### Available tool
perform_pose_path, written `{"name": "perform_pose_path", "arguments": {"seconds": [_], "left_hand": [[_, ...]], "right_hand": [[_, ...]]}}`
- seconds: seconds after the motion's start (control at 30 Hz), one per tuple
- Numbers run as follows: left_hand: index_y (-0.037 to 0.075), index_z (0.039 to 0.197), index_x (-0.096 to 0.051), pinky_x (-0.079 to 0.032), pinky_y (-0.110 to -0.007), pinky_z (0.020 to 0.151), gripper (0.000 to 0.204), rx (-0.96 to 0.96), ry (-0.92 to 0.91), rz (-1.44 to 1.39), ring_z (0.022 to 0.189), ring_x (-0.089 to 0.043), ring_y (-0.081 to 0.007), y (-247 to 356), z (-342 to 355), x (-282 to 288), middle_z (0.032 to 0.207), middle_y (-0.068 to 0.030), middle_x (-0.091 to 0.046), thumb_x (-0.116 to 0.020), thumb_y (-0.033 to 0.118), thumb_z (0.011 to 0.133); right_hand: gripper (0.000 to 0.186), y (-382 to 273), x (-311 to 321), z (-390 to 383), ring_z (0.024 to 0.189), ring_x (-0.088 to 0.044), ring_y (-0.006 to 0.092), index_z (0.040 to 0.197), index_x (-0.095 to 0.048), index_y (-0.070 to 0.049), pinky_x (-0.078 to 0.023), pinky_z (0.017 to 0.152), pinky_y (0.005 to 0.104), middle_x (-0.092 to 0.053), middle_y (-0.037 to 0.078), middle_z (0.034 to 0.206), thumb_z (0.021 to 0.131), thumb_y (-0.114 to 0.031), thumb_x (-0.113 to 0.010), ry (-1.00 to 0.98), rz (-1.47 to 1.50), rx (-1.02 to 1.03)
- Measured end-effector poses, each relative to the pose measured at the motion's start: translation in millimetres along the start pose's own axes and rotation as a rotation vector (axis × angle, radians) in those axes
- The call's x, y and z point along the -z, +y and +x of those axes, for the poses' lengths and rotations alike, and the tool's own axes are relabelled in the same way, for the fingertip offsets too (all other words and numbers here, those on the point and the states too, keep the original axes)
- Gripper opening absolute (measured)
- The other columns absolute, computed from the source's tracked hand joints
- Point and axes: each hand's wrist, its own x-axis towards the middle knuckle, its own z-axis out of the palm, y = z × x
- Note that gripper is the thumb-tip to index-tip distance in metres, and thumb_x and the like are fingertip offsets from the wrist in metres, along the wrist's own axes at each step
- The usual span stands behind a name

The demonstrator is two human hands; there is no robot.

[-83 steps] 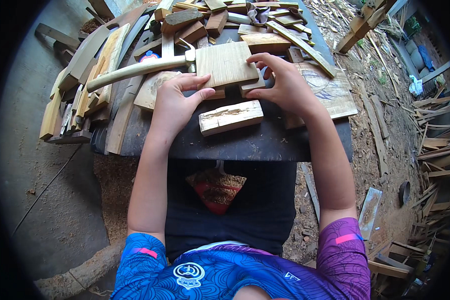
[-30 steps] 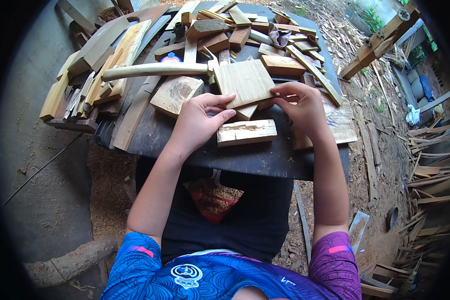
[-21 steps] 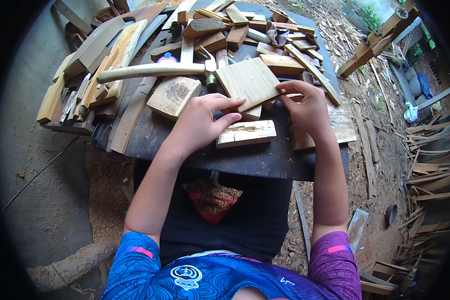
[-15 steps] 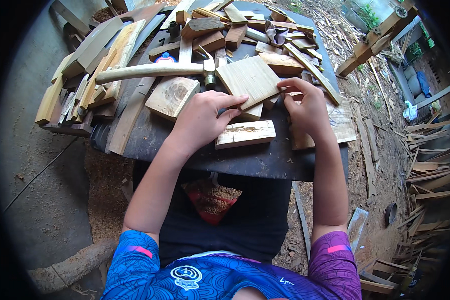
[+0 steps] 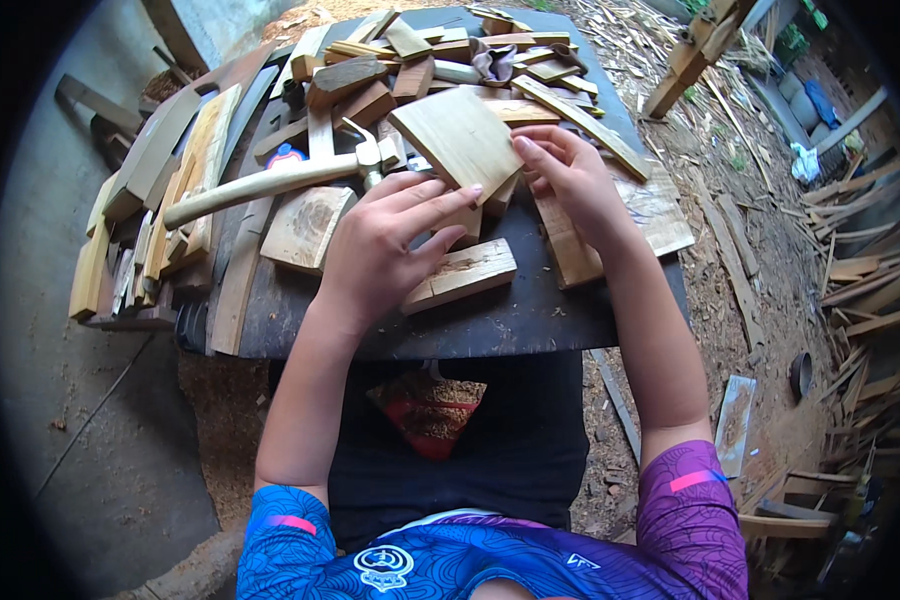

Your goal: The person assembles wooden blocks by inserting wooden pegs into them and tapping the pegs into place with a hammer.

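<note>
A flat, square wooden board [image 5: 457, 140] is raised slightly above the table, turned with one corner toward me. My left hand [image 5: 382, 240] reaches its near edge, the index fingertip pressed at the near corner and the thumb lower down. At the board's right corner, my right hand [image 5: 575, 190] pinches the edge with bent fingers. A claw hammer [image 5: 270, 187] with a pale wooden handle lies left of the board, its head partly behind my left hand. Just below the board rests a short rough wood block [image 5: 462, 275]. A thick block [image 5: 307, 228] lies under the hammer's handle.
The dark table [image 5: 370, 345] carries a pile of offcuts [image 5: 370, 100] at its far side, with a crumpled cloth [image 5: 494, 63] among them. Longer planks [image 5: 160, 150] are stacked at the left. A wooden post [image 5: 695, 60] stands beyond the far right.
The view has shifted, so the table sits lower and further left. The board has tilted and turned a little between my hands; the hammer stays lying on the blocks.
</note>
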Motion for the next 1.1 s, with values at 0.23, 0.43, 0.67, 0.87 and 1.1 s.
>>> {"name": "perform_pose_path", "arguments": {"seconds": [0.23, 0.43, 0.67, 0.87, 1.1], "left_hand": [[0.016, 0.124, -0.078, -0.056, -0.041, 0.099, 0.046, -0.2, -0.07, 0.012, 0.121, -0.067, -0.031, 7.9, 11.6, -3.5, 0.129, -0.0122, -0.072, -0.087, 0.009, 0.08], [0.012, 0.15, -0.056, -0.051, -0.042, 0.107, 0.079, 0.315, -0.205, -0.238, 0.129, -0.064, -0.0275, -4.0, 6.0, 5.4, 0.147, -0.0119, -0.062, -0.09, 0.018, 0.079], [0.007, 0.144, -0.06, -0.051, -0.039, 0.107, 0.074, 0.429, -0.361, -0.241, 0.119, -0.069, -0.024, -30.0, 1.8, -3.6, 0.13, -0.012, -0.072, -0.09, 0.018, 0.077], [0.003, 0.132, -0.062, -0.057, -0.036, 0.1, 0.059, 0.51, -0.163, -0.471, 0.114, -0.07, -0.0235, -27.8, 11.2, -7.9, 0.12, -0.014, -0.072, -0.089, 0.014, 0.081], [0.002, 0.136, -0.06, -0.061, -0.03, 0.083, 0.063, 0.521, 0.002, -0.773, 0.096, -0.075, -0.0197, -18.9, 40.3, -24.8, 0.116, -0.0133, -0.073, -0.088, 0.017, 0.082]], "right_hand": [[0.047, 1.1, 15.4, 4.5, 0.11, -0.068, 0.0173, 0.133, -0.061, 0.002, -0.056, 0.097, 0.0357, -0.069, 0.009, 0.121, 0.1, -0.028, -0.074, -0.085, 0.731, 0.114], [0.038, 1.9, 16.9, 3.1, 0.11, -0.068, 0.0197, 0.131, -0.061, 0.003, -0.056, 0.099, 0.0365, -0.069, 0.012, 0.123, 0.104, -0.023, -0.065, 0.075, 0.739, -0.047], [0.038, -3.5, 14.7, -0.4, 0.117, -0.067, 0.0282, 0.135, -0.052, 0.01, -0.058, 0.101, 0.0428, -0.065, 0.018, 0.126, 0.105, -0.013, -0.055, 0.054, 0.882, -0.132], [0.04, 0.6, 19.3, 4.3, 0.111, -0.07, 0.034, 0.133, -0.048, 0.015, -0.064, 0.098, 0.0395, -0.063, 0.025, 0.125, 0.103, -0.01, -0.053, 0.154, 0.907, -0.144], [0.04, -2.3, 25.1, 0.1, 0.098, -0.071, 0.0267, 0.13, -0.051, 0.012, -0.064, 0.08, 0.0298, -0.066, 0.02, 0.112, 0.098, -0.01, -0.057, 0.093, 1.066, -0.176]]}}
